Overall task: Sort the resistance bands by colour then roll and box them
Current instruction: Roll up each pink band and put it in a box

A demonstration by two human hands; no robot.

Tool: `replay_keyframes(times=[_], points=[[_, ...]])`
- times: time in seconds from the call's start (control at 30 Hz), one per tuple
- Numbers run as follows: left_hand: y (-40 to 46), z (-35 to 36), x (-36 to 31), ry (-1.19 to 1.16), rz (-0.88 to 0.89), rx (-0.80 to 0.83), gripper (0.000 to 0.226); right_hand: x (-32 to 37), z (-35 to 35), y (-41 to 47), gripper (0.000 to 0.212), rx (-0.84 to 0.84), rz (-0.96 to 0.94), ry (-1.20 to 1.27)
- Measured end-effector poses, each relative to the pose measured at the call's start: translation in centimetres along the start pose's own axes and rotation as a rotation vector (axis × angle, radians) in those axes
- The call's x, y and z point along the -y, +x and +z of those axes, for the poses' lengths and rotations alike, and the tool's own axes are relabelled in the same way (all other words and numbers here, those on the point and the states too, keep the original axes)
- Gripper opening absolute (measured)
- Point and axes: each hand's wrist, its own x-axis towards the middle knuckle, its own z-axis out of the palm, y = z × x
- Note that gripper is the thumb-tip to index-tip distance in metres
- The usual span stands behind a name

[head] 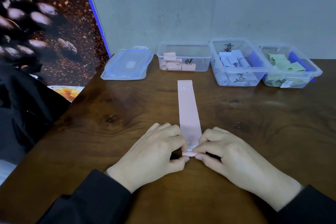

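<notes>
I see the pink resistance band (188, 107) lying flat on the worktop (109, 132), long axis running straight away from me, its "15 LB" end far. My left hand (156, 152) and right hand (231, 154) each pinch its rolled near end. Beyond stand the pink-roll box (184, 56), lavender-roll box (236, 63), green-roll box (289, 68) and a lid (127, 64).

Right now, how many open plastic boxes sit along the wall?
3: pink box in the middle, lilac box right of it, green box far right. The lid stack left may hide another.
</notes>
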Motion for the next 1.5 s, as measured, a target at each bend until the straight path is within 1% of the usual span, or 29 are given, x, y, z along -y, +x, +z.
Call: replay_keyframes(times=[0.1, 0.33, 0.4, 0.47, 0.53, 0.6, 0.63, 0.73, 0.83, 0.9, 0.97, 1.03, 1.17, 1.23, 1.33, 1.4, 1.43, 1.5], points=[[0.1, 0.1, 0.0, -0.009, -0.005, -0.01, 0.014, 0.2, -0.2, 0.0, 0.015, -0.015, 0.017, 0.002], [0.1, 0.0, -0.1, 0.011, -0.038, -0.016, 0.02, 0.2, -0.2, 0.2, 0.016, -0.035, 0.025, -0.027], [0.3, -0.1, -0.2, 0.015, -0.043, -0.031, 0.02, 0.0, -0.2, 0.3, 0.02, -0.037, 0.026, -0.023], [0.3, -0.1, -0.2, 0.012, -0.041, -0.052, 0.013, 0.0, -0.1, 0.4, 0.027, -0.039, 0.019, -0.026], [0.3, 0.0, -0.1, 0.018, -0.032, -0.044, 0.011, 0.0, -0.1, 0.6, 0.02, -0.038, 0.027, -0.03], [0.3, 0.2, 0.0, 0.018, -0.035, -0.04, 0.016, -0.1, 0.0, 0.7, 0.011, -0.058, 0.037, -0.03], [0.3, 0.2, 0.0, 0.018, -0.04, -0.043, 0.018, -0.2, -0.1, 0.8, 0.011, -0.059, 0.036, -0.032], [0.5, 0.3, 0.1, 0.027, -0.057, -0.055, 0.019, -0.3, -0.3, 0.9, 0.021, -0.048, 0.016, -0.031], [0.5, 0.3, 0.0, 0.023, -0.075, -0.058, 0.025, -0.5, -0.5, 1.0, 0.026, -0.03, 0.018, -0.055], [0.5, 0.3, 0.0, 0.024, -0.081, -0.058, 0.025, -0.7, -0.5, 1.1, 0.022, -0.03, 0.018, -0.052], [0.6, 0.3, 0.0, 0.027, -0.076, -0.053, 0.019, -0.9, -0.5, 1.2, 0.016, -0.026, 0.021, -0.043], [0.7, 0.4, 0.1, 0.026, -0.079, -0.055, 0.015, -1.0, -0.4, 1.3, 0.016, -0.019, 0.023, -0.036], [0.8, 0.5, 0.0, 0.037, -0.096, -0.068, 0.019, -1.2, -0.6, 1.7, 0.009, -0.023, 0.03, -0.046], [1.0, 0.5, 0.0, 0.048, -0.114, -0.075, 0.02, -1.3, -0.7, 1.9, 0.013, -0.029, 0.023, -0.055], [1.1, 0.6, 0.0, 0.042, -0.124, -0.111, 0.011, -1.4, -0.9, 2.3, 0.029, -0.024, 0.028, -0.056], [1.2, 0.6, 0.0, 0.032, -0.112, -0.122, 0.01, -1.5, -0.9, 2.5, 0.037, -0.007, 0.032, -0.062], [1.2, 0.6, 0.1, 0.031, -0.111, -0.122, 0.011, -1.6, -0.8, 2.5, 0.037, -0.008, 0.031, -0.064], [1.2, 0.7, 0.2, 0.045, -0.114, -0.113, 0.015, -1.7, -0.6, 2.6, 0.026, -0.015, 0.04, -0.064]])
